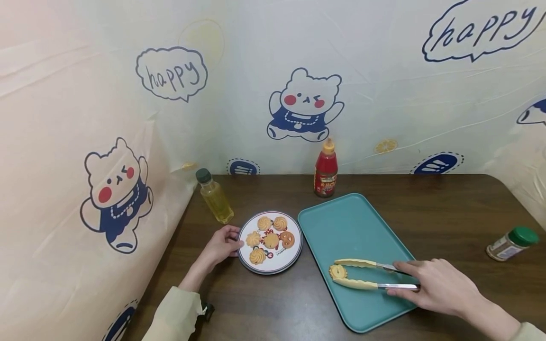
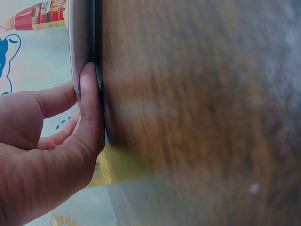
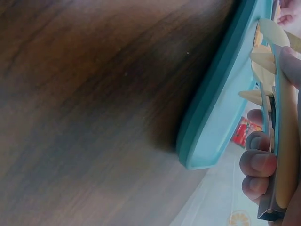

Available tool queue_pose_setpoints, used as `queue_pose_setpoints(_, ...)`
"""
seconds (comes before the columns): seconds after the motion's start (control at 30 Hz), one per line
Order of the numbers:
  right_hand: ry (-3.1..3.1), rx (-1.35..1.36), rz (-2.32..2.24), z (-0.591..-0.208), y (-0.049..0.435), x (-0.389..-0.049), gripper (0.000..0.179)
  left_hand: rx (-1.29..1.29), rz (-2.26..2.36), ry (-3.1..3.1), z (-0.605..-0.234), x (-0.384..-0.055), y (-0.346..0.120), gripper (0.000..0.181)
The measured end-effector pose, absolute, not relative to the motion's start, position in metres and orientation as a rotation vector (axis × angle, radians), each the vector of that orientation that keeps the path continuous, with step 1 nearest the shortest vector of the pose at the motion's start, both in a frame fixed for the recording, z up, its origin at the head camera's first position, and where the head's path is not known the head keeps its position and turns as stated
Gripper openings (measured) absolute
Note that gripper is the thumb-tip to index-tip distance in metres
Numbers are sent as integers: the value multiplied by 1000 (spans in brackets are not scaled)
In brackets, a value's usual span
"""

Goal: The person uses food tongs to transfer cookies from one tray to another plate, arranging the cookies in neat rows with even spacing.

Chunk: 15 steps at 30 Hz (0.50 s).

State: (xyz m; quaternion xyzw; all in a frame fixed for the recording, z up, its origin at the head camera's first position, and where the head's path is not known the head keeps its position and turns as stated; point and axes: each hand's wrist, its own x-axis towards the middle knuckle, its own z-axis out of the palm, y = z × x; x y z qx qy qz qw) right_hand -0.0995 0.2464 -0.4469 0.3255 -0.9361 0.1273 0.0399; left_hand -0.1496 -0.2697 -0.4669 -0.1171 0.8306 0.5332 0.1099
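My left hand [image 1: 222, 244] pinches the left rim of a round white plate [image 1: 279, 265]; in the left wrist view, the thumb and a finger lie on either side of the plate's edge. Several butter cookies [image 1: 271, 241] sit on this plate. My right hand [image 1: 443, 284] holds food tongs [image 1: 358, 284] with cream tips and metal arms over a teal tray [image 1: 354, 222]. Between the tong tips is one round cookie [image 1: 338, 272], at the tray's left side. Whether the cookie touches the tray, I cannot tell.
An oil bottle [image 1: 216, 200] with a dark cap stands behind my left hand. A red sauce bottle [image 1: 326, 171] is behind the tray. On the far right is a green-capped seasoning jar [image 1: 509, 245]. A printed curtain [image 1: 247, 94] borders the wooden table [image 1: 251, 308].
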Motion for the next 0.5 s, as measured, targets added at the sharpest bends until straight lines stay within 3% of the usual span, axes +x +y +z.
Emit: queue_pose_setpoints(0.5,-2842,1008,411,-449,247,-100,52,-338,1564,2451,-468,-151,-270,37)
